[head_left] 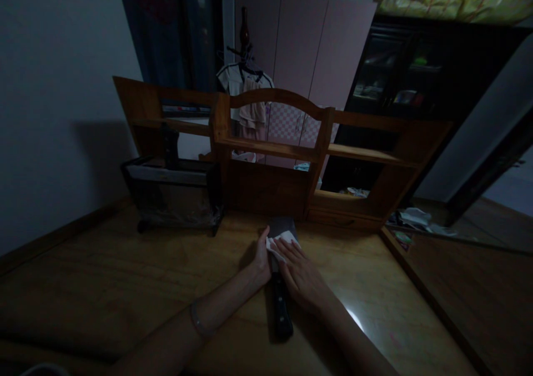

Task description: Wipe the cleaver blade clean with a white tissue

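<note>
A cleaver with a black riveted handle [282,309] and a wide grey blade [282,226] points away from me over the wooden desk. My left hand [261,259] is at the blade's left side, gripping its edge, with the thumb side up; part of its fingers is hidden. A white tissue [287,237] covers the middle of the blade. My right hand [300,270] presses that tissue down on the blade, its fingers stretched out together over it. Neither hand is on the handle, whose butt end faces me.
A dark-framed knife block [172,198] with a black-handled knife [170,145] upright in it stands at the back left. Behind the cleaver rises a wooden shelf unit [268,184] along the back of the desk [200,270]. A wall [54,115] is on the left.
</note>
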Motion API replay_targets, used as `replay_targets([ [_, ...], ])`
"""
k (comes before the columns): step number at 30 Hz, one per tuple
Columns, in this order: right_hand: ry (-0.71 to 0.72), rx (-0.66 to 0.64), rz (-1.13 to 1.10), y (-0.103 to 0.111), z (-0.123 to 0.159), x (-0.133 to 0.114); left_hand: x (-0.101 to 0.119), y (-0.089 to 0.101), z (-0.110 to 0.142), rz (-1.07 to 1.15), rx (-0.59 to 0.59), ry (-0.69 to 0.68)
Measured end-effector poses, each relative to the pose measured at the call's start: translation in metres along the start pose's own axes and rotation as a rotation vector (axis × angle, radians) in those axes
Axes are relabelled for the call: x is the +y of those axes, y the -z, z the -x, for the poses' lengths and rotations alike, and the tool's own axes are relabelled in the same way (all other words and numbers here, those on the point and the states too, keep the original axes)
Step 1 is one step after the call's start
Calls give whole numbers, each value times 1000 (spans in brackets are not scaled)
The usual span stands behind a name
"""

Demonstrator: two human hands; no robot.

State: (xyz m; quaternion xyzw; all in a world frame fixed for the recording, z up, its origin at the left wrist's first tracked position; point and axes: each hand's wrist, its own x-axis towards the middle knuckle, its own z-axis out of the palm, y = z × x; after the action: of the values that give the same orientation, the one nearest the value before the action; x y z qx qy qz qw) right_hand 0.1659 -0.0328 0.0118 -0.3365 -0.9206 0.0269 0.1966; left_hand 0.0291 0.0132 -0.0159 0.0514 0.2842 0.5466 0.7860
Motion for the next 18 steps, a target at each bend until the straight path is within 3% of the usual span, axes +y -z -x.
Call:
replay_targets([
  [3, -9, 3, 21, -1, 0, -1, 0, -4, 4, 3, -5, -24],
  [8, -39, -11, 60, -3, 3, 1, -1, -7, 5, -26, 104, -96],
  [18, -43, -12, 97, -6, 3, 1, 0, 1, -2, -18, 62, -77],
])
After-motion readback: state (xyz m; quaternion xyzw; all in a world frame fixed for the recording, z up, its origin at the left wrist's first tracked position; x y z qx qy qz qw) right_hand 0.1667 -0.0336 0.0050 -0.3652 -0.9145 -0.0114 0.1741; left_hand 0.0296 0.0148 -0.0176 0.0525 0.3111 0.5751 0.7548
